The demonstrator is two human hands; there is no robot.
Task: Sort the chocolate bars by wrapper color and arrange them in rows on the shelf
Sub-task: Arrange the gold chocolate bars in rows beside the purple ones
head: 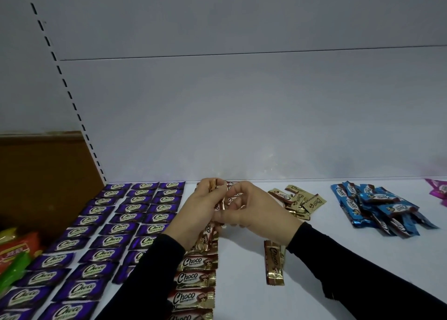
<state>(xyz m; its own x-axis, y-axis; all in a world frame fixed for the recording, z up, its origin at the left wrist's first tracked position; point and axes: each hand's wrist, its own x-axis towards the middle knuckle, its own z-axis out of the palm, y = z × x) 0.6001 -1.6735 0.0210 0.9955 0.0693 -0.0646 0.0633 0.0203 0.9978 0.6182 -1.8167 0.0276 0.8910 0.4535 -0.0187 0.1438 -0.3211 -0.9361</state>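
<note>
Purple bars (116,227) with cream lettering, brown-and-gold bars (193,278), pale gold bars (300,200), blue bars (377,208), pink wrapper (439,191), white shelf (314,259), black sleeves (338,259), red and green packets (17,254)

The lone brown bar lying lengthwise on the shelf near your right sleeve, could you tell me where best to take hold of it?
Pinch the lone brown bar across its two long edges near the middle, coming straight down from above. It lies flat on the shelf, with bare surface on its left side. A cream wrapper is tucked under its right edge, so the grip should probably stay shallow.
</note>
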